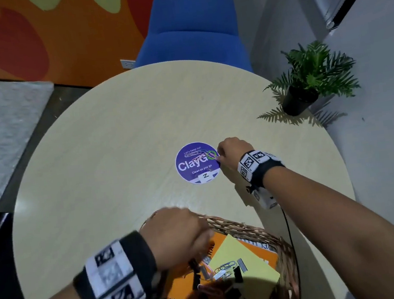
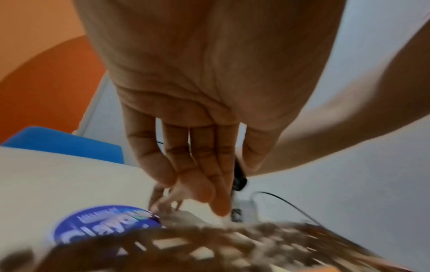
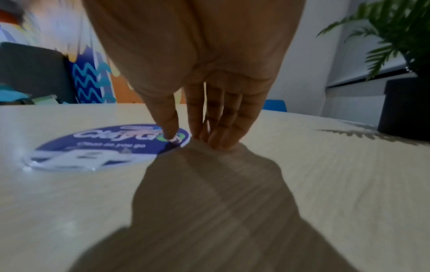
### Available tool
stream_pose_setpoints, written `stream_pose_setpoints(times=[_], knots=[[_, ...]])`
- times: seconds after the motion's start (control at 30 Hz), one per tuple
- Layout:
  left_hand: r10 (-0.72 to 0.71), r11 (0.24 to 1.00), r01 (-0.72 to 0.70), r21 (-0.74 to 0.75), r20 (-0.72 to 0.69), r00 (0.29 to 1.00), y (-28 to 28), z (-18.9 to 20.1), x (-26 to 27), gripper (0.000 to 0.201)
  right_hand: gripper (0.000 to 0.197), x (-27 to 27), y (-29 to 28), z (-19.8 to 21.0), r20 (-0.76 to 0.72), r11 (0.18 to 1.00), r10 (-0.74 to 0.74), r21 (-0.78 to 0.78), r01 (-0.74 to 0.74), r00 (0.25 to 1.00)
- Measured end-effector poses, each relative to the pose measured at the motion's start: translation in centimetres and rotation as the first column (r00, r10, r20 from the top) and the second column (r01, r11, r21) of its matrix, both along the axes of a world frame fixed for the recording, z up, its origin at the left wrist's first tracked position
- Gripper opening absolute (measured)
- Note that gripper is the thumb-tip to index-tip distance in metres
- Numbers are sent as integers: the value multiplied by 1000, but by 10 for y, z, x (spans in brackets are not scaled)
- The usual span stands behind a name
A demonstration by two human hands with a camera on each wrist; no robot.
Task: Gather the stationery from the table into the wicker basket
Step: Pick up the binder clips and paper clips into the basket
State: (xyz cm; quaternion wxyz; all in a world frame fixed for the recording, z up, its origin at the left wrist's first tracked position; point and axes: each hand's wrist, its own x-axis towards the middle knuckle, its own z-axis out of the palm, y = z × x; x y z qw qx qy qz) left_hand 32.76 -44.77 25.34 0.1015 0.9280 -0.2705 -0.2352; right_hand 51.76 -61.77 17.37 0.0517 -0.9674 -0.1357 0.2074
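Observation:
Several coloured paper clips [image 1: 201, 157] lie linked on a round purple sticker [image 1: 193, 171] in the middle of the pale round table [image 1: 115, 134]. My right hand [image 1: 219, 158] reaches to the sticker's right edge. Its thumb tip presses on the nearest paper clip [image 3: 173, 139], while its straight fingers [image 3: 221, 136] touch the table beside it. The wicker basket [image 1: 234, 225] stands at the near edge and holds an orange notebook [image 1: 179, 284], a yellow pad [image 1: 251, 266], binder clips and paper clips. My left hand [image 1: 176, 235], blurred, hovers over the basket's far rim [image 2: 209, 239], its fingers [image 2: 197, 184] loose and holding nothing.
A potted fern [image 1: 306, 82] stands at the table's right edge. A blue chair [image 1: 192, 27] is behind the far edge. A black cable [image 1: 290, 237] runs down from my right wrist past the basket.

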Motion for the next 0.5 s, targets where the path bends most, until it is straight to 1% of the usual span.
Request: stream_pose_setpoints(times=[0.07,0.13,0.2,0.23,0.33,0.43,0.5], knots=[[127,992,-127,-4,46,991,9,2,34,40,24,2,6,-7,15,1000,-23,-21,23,1000],[224,974,-225,1,84,971,20,-2,77,29,22,2,8,-12,17,999,-33,-33,34,999],[285,958,-288,19,90,954,26,-11,117,19,19,-1,6,-15,-7,998,-47,-42,47,999],[304,950,-308,42,82,949,26,-17,135,17,18,-2,3,-15,-24,997,-59,-45,57,998],[320,941,-322,104,41,947,14,-40,168,20,19,-10,-11,-14,-56,993,-106,-53,103,993],[296,942,-295,160,16,955,-4,-65,180,24,15,-18,-28,-4,-78,990,-144,-12,143,987],[292,946,-288,150,-1,956,-13,-81,182,24,11,-26,-41,7,-79,988,-155,14,157,985]])
